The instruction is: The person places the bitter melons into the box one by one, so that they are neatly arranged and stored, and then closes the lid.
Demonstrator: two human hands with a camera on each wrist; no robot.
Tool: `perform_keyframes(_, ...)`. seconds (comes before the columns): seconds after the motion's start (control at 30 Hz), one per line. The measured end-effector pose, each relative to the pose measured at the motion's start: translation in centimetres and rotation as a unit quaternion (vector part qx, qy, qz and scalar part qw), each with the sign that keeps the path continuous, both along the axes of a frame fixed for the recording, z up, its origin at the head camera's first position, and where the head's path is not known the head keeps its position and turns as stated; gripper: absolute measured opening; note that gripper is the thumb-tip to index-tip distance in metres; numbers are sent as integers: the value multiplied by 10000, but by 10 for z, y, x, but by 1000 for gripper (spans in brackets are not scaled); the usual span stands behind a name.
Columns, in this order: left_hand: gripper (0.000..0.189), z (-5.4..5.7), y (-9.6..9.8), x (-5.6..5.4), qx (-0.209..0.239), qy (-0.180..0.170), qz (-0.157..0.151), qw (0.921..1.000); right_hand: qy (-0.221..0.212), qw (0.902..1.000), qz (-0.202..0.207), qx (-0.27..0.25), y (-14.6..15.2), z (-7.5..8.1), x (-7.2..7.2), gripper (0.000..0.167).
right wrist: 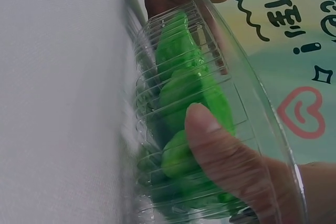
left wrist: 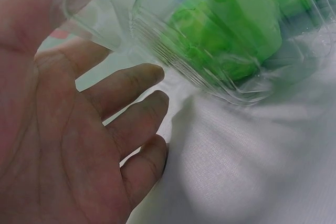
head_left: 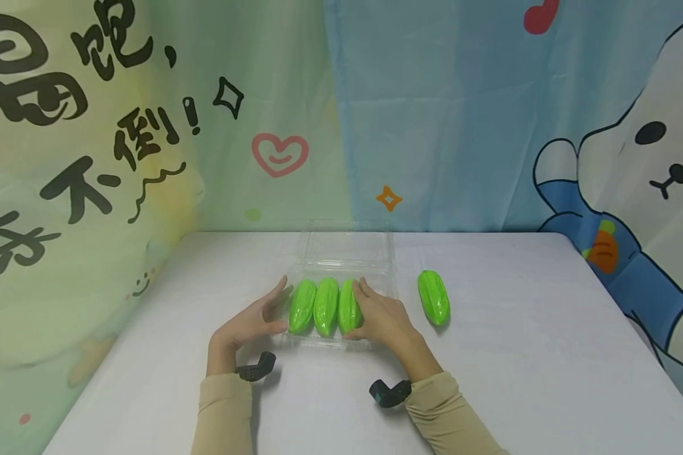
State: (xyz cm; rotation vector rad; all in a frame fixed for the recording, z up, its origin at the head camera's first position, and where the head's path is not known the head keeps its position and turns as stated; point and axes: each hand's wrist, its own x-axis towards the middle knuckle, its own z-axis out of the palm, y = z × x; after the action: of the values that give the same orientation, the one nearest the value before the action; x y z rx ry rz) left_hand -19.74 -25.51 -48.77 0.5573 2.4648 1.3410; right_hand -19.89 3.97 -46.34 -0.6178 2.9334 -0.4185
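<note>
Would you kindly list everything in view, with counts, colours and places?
Plastic box: 1, clear, mid-table.
Lid: 1, clear, open behind box.
Vegetable-shaped pieces: 3, green, inside box.
Loose piece: 1, green, right of box.
Table: 1, white, under box.
Backdrop: 1, yellow-green to blue, behind table.
Lettering: several characters, black, backdrop's left.
Animal print: 1, white and blue, backdrop's right.
Small prints: several, mixed colours, across backdrop.
Wrist devices: 2, black, one per wrist.
Sleeves: 2, tan, bottom of head view.
Left hand: 1, bare, at box's left.
Right hand: 1, bare, at box's right.
</note>
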Motion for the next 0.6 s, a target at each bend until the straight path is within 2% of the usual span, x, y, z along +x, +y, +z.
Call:
perform_keyframes(0.37, 101, -1, 2, 0, -109, -82, 127, 9998, -144, 9997, 23, -210, 3, 4, 2, 110)
perform_keyframes(0.6, 102, -1, 3, 1, -167, -13, 178, 9997, -142, 9994, 53, -314, 5, 2, 2, 110)
